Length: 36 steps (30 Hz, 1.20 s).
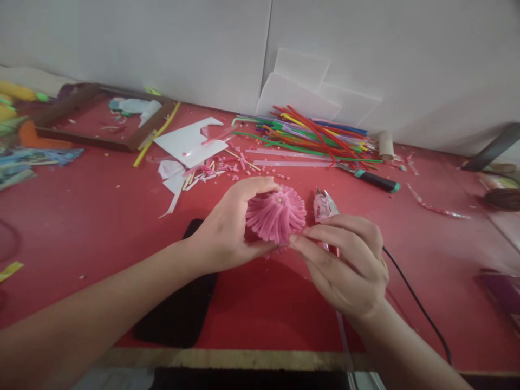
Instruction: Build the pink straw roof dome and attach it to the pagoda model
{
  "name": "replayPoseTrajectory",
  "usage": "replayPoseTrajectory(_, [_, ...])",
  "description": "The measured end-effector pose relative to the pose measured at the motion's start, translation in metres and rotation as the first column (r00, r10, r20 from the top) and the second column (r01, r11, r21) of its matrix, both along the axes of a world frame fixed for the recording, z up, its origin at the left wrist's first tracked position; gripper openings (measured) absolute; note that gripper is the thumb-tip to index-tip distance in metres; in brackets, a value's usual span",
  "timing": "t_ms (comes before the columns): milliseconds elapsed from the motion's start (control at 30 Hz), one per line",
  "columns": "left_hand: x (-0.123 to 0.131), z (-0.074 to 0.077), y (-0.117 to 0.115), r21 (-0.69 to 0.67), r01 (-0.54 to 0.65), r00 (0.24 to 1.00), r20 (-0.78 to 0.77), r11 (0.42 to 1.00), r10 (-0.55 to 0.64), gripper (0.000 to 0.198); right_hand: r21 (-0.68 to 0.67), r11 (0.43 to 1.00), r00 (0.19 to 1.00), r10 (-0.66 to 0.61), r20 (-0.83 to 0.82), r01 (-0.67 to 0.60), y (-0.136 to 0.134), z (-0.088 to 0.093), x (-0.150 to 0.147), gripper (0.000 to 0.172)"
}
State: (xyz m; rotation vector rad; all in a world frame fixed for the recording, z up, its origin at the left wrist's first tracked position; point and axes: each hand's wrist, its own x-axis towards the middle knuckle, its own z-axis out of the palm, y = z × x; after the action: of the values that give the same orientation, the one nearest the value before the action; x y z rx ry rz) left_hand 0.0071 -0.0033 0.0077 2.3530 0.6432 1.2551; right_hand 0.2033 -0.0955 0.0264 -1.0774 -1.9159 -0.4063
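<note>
A round, domed pink pipe-cleaner piece (276, 214), its fuzzy strands fanning down from a pale tip at the centre, is gripped in my left hand (227, 227). The thumb and fingers curve around its left side and underside. My right hand (349, 260) pinches the lower right edge of the piece between thumb and fingertips; the exact strand between them is hard to make out. Just beyond the right fingers lies a pair of pliers (331, 203) with pinkish wrapping beside its jaws, its handles mostly hidden by that hand.
A black phone (179, 309) lies under my left forearm. Behind are colourful pipe cleaners (317, 135), a black-handled cutter (377, 181), pink scraps and sticks (203, 172), white card (190, 143) and a brown frame (87, 136). A dark cable (418, 300) runs at right.
</note>
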Motion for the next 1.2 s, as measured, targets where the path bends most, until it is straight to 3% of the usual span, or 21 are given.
replayPoseTrajectory(200, [-0.0003, 0.0039, 0.0000, 0.209, -0.030, 0.999, -0.010, 0.977, 0.033, 0.068, -0.006, 1.000, 0.999, 0.023, 0.033, -0.023, 0.0023, 0.0006, 0.0007, 0.021])
replayPoseTrajectory(367, [-0.0009, 0.0061, -0.0019, 0.282, -0.031, 0.993, -0.100, 0.959, 0.061, 0.041, -0.004, 1.000, 0.998, 0.022, 0.054, -0.021, 0.0048, -0.0002, 0.0016, 0.021])
replayPoseTrajectory(500, [-0.0012, 0.0067, -0.0025, 0.388, -0.048, 0.989, -0.110, 0.920, 0.097, 0.031, -0.006, 0.999, 0.997, 0.042, 0.059, -0.042, 0.0067, -0.0012, 0.0030, 0.021])
replayPoseTrajectory(867, [-0.0026, 0.0091, -0.0016, 0.502, -0.057, 0.980, -0.138, 0.863, 0.145, 0.035, -0.060, 0.996, 0.997, 0.070, 0.043, -0.067, 0.0090, -0.0019, 0.0067, 0.028])
replayPoseTrajectory(1200, [-0.0034, 0.0095, -0.0012, 0.524, -0.043, 0.979, -0.150, 0.851, 0.142, 0.037, -0.057, 0.996, 0.998, 0.064, 0.028, -0.062, 0.0074, -0.0020, 0.0058, 0.022])
